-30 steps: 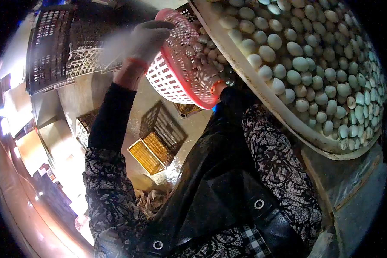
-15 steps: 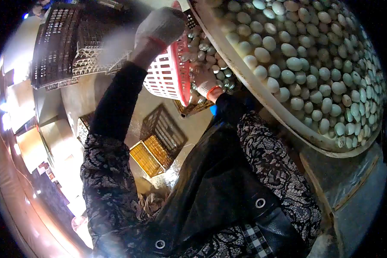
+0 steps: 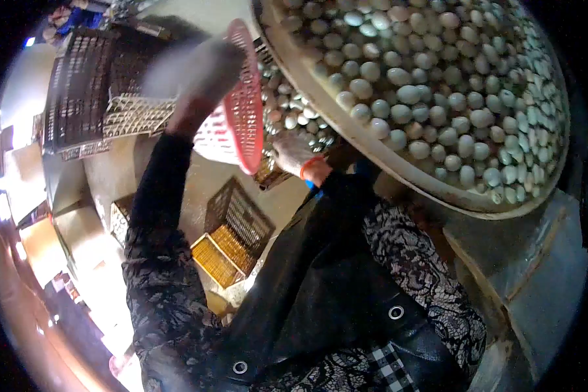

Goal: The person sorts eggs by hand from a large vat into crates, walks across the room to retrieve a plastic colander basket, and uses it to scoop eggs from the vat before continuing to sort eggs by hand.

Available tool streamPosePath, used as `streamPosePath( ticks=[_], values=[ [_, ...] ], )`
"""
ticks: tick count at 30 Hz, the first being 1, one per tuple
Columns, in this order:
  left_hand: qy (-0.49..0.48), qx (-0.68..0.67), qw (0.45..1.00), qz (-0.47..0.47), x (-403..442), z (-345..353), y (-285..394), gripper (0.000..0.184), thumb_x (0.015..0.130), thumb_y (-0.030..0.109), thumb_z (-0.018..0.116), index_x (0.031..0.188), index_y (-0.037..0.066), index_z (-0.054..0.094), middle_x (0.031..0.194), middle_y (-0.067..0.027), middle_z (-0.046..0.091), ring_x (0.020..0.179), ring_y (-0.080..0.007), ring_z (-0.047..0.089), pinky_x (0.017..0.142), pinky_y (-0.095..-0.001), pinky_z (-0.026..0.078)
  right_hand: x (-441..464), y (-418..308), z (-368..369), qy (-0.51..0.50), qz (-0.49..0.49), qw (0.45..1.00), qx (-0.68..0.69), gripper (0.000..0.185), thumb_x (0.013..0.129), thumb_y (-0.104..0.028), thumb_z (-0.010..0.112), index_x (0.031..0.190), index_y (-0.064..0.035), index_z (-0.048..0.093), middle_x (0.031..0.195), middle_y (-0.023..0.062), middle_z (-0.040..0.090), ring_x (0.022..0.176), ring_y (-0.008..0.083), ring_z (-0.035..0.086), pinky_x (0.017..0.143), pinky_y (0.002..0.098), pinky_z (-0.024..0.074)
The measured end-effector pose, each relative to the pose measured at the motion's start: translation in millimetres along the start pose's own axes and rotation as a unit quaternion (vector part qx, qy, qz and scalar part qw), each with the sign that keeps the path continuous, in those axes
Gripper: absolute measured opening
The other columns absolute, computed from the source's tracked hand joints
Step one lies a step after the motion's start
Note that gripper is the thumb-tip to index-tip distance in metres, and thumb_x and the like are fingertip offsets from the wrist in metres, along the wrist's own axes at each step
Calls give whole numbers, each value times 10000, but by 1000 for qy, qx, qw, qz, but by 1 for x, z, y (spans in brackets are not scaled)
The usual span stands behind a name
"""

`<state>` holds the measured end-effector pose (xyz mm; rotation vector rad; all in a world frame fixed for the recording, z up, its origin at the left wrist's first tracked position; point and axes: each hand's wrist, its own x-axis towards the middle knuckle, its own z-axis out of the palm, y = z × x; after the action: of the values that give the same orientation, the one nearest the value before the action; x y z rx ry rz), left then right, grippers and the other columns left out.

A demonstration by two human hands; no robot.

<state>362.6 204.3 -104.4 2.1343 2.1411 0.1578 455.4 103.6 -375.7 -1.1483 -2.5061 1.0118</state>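
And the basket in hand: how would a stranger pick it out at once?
Start at the big tub of eggs, upper right. Go left to the pale-gloved left hand, which holds the basket tilted. Its pink rim sets it apart from the dark crates and the yellow crate.

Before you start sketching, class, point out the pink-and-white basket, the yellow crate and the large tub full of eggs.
Pink-and-white basket [image 3: 247, 121]: head view, on its pink perforated side.
Yellow crate [image 3: 217, 262]: head view, on its bright yellow lattice.
Large tub [image 3: 372, 155]: head view, on its pale rim.
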Motion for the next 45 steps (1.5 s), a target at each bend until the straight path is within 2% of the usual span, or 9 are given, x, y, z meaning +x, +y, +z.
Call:
streamPosePath(
  ticks=[3, 5, 11, 17, 21, 26, 35, 37, 45],
  values=[
    [137, -7, 970, 202, -33, -20, -78, 229, 820, 163, 542, 1001, 148, 682, 938, -97, 669, 791, -241, 637, 742, -313, 494, -56, -35, -75, 120, -72, 984, 114, 213, 865, -217, 528, 983, -53, 596, 973, 142, 625, 855, 304, 608, 746, 405, 484],
    [53, -153, 987, 0, -62, -48, -94, 234, 828, 123, 541, 1005, 39, 667, 969, -82, 674, 869, -181, 624, 819, -290, 471, -95, -44, -138, 171, -100, 959, 203, 194, 858, -153, 553, 1016, -54, 605, 970, 129, 628, 861, 266, 616, 746, 345, 493],
    [163, -298, 940, -6, -156, -146, -133, 268, 856, 101, 544, 1085, -21, 607, 1076, -129, 622, 999, -180, 571, 908, -287, 425, -170, 0, -270, 297, -7, 940, 167, 228, 887, -111, 513, 1084, -37, 601, 994, 60, 630, 932, 180, 589, 837, 280, 463],
    [252, -56, 966, -29, -170, -194, -39, 270, 859, 151, 503, 1034, -14, 624, 1094, -130, 608, 977, -186, 586, 840, -335, 486, -138, 59, -219, 27, -13, 907, 421, 382, 965, -238, 407, 1303, -60, 424, 1256, 61, 483, 1142, 180, 452, 1009, 305, 325],
    [272, -72, 958, 51, -147, -209, 12, 327, 838, 213, 531, 1049, -24, 608, 1084, -140, 605, 988, -208, 577, 855, -346, 472, -118, 53, -221, 45, -51, 946, 316, 426, 963, -308, 399, 1307, -59, 414, 1298, 88, 465, 1175, 220, 453, 998, 311, 341],
    [192, -85, 947, 244, -83, -214, 76, 416, 811, 290, 567, 1068, -37, 589, 1072, -152, 601, 1002, -235, 567, 873, -360, 455, -101, 71, -231, 33, 39, 996, -74, 416, 892, -329, 472, 1233, -91, 468, 1172, 146, 511, 1106, 304, 497, 912, 378, 413],
    [-80, -125, 830, 537, 57, -218, 159, 598, 764, 428, 631, 1101, -60, 554, 1051, -174, 593, 1028, -284, 548, 907, -385, 424, -89, 98, -242, 172, 20, 985, 9, 268, 859, -231, 506, 1074, -92, 585, 979, 164, 591, 914, 352, 578, 779, 417, 472],
    [-214, -413, 767, 441, 71, -204, 171, 728, 722, 549, 631, 1075, -83, 558, 1056, -218, 582, 1041, -325, 540, 921, -404, 413, -107, 96, -264, 218, -13, 974, 66, 241, 850, -193, 523, 1035, -61, 602, 944, 168, 616, 878, 356, 593, 741, 419, 483],
    [-171, -298, 821, 457, 115, -179, 185, 736, 733, 576, 547, 1023, -100, 565, 1062, -233, 572, 1033, -330, 541, 938, -418, 401, -154, 123, -319, 131, 159, 977, 53, 401, 873, -210, 474, 1223, -17, 441, 1217, 213, 489, 1119, 371, 478, 942, 424, 402]
  ],
)
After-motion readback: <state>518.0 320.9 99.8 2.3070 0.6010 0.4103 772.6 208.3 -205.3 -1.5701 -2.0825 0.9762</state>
